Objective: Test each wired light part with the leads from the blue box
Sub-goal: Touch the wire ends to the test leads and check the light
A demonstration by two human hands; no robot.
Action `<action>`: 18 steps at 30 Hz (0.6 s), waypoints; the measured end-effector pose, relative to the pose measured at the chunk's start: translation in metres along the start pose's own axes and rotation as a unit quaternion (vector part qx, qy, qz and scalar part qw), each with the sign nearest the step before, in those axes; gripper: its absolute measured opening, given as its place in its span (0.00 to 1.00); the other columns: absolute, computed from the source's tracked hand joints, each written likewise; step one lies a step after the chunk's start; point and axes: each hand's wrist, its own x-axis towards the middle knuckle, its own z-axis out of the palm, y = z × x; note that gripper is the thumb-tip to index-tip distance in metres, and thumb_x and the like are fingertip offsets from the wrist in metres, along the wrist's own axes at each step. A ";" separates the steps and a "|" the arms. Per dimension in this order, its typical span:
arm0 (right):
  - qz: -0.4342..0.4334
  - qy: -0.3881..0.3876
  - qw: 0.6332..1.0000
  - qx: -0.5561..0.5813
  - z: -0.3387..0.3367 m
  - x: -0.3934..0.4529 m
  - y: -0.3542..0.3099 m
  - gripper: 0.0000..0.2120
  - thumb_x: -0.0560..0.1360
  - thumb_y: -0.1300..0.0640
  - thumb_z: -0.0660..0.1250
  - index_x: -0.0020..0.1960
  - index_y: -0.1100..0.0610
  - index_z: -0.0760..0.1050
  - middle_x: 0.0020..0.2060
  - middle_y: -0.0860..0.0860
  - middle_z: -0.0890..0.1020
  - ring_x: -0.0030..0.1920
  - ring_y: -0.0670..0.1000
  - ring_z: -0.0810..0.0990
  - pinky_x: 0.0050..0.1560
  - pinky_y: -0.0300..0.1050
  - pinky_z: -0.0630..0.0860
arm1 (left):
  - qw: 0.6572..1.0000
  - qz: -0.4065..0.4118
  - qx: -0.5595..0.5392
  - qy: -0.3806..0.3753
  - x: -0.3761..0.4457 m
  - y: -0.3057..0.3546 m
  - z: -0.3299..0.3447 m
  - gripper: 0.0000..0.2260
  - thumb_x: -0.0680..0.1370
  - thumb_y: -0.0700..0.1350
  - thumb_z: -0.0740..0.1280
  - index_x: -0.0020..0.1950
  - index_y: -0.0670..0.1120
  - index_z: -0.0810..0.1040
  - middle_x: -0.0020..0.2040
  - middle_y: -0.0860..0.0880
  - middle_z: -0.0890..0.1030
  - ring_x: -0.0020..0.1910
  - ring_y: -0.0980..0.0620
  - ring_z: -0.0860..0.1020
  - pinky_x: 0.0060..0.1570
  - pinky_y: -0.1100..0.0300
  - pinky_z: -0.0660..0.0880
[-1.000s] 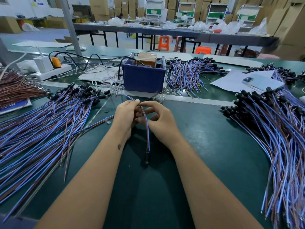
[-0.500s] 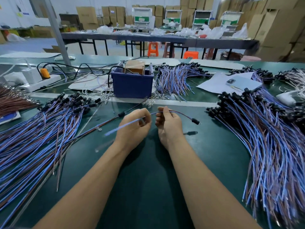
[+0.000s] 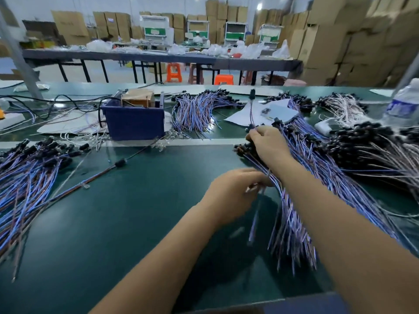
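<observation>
The blue box stands at the back of the green mat. Its dark lead lies loose across the mat to the left, touched by neither hand. My right hand rests on the right pile of wired light parts and pinches one wired light part, whose black head points up. My left hand is blurred, just below and left of it. Its fingers curl on thin wire at the pile's edge, and a blurred blue wire tail hangs under it.
Another heap of wired parts covers the left of the mat, and a third lies behind, right of the box. Papers, a black-headed bundle and a water bottle sit at the back right.
Both hands moved from the middle of the mat to the right pile, carrying the part away from the lead. The camera view swung right. The lead now lies alone on the mat.
</observation>
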 end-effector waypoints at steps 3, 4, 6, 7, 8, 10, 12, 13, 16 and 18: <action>0.018 0.021 0.984 -0.178 -0.031 0.002 0.029 0.11 0.81 0.53 0.58 0.56 0.55 0.77 0.49 0.54 0.80 0.46 0.57 0.76 0.45 0.50 0.73 | 0.999 0.000 -0.032 -0.036 0.011 0.013 0.023 0.16 0.76 0.32 0.64 0.60 0.47 0.81 0.53 0.49 0.83 0.51 0.51 0.79 0.52 0.56 0.76; 0.035 0.018 0.976 -0.212 -0.037 0.000 0.038 0.12 0.81 0.53 0.58 0.59 0.54 0.76 0.52 0.53 0.80 0.48 0.57 0.76 0.45 0.50 0.73 | 0.998 -0.003 -0.027 -0.050 0.011 0.014 0.027 0.16 0.77 0.33 0.64 0.60 0.46 0.81 0.53 0.49 0.82 0.51 0.50 0.78 0.51 0.56 0.76; 0.066 0.011 0.964 -0.259 -0.043 -0.002 0.054 0.14 0.80 0.55 0.59 0.64 0.54 0.74 0.58 0.56 0.79 0.54 0.59 0.76 0.48 0.49 0.73 | 0.997 -0.010 -0.023 -0.071 0.009 0.011 0.033 0.13 0.77 0.34 0.64 0.57 0.46 0.82 0.52 0.48 0.82 0.50 0.50 0.78 0.49 0.55 0.76; 0.078 0.011 0.958 -0.274 -0.042 -0.004 0.059 0.16 0.79 0.55 0.60 0.66 0.55 0.72 0.60 0.58 0.77 0.58 0.60 0.74 0.51 0.51 0.73 | 0.997 -0.015 -0.028 -0.076 0.007 0.008 0.033 0.12 0.77 0.34 0.64 0.55 0.45 0.83 0.50 0.47 0.82 0.49 0.49 0.78 0.48 0.55 0.76; 0.091 0.017 0.954 -0.284 -0.040 -0.006 0.061 0.19 0.79 0.55 0.60 0.68 0.56 0.70 0.62 0.59 0.74 0.61 0.61 0.71 0.54 0.53 0.72 | 0.996 -0.023 -0.033 -0.079 0.004 0.004 0.033 0.12 0.77 0.34 0.64 0.54 0.44 0.84 0.49 0.47 0.82 0.49 0.48 0.79 0.48 0.54 0.76; 0.099 0.040 0.952 -0.288 -0.032 -0.010 0.057 0.22 0.77 0.55 0.60 0.71 0.56 0.66 0.65 0.61 0.69 0.64 0.62 0.67 0.61 0.55 0.68 | 0.995 -0.062 -0.039 -0.072 -0.002 -0.006 0.028 0.11 0.76 0.34 0.64 0.52 0.44 0.84 0.49 0.47 0.82 0.49 0.48 0.79 0.49 0.54 0.75; 0.068 0.060 0.955 -0.284 -0.017 -0.014 0.045 0.24 0.76 0.56 0.60 0.71 0.56 0.65 0.65 0.61 0.69 0.64 0.61 0.65 0.65 0.55 0.64 | 0.992 -0.116 -0.033 -0.039 -0.008 -0.017 0.018 0.12 0.76 0.35 0.64 0.53 0.46 0.83 0.48 0.49 0.82 0.48 0.51 0.78 0.52 0.54 0.75; 0.043 0.065 0.957 -0.280 -0.006 -0.015 0.036 0.24 0.76 0.57 0.61 0.71 0.56 0.65 0.64 0.60 0.69 0.64 0.61 0.65 0.66 0.54 0.63 | 0.990 -0.140 -0.027 -0.017 -0.010 -0.024 0.011 0.12 0.75 0.36 0.64 0.52 0.47 0.83 0.48 0.50 0.82 0.48 0.52 0.78 0.52 0.54 0.75; -0.035 0.056 0.965 -0.252 0.036 -0.021 0.001 0.21 0.75 0.57 0.61 0.68 0.56 0.67 0.62 0.58 0.69 0.62 0.59 0.65 0.64 0.52 0.62 | 0.978 -0.204 0.013 0.031 -0.022 -0.045 -0.020 0.13 0.75 0.37 0.62 0.52 0.50 0.83 0.46 0.54 0.79 0.48 0.53 0.78 0.53 0.54 0.75; -0.079 0.026 0.969 -0.232 0.070 -0.027 -0.023 0.20 0.75 0.56 0.62 0.67 0.56 0.68 0.61 0.58 0.69 0.61 0.59 0.65 0.63 0.52 0.62 | 0.967 -0.240 0.062 0.065 -0.034 -0.062 -0.046 0.12 0.75 0.38 0.62 0.51 0.50 0.83 0.46 0.54 0.77 0.50 0.51 0.77 0.53 0.54 0.74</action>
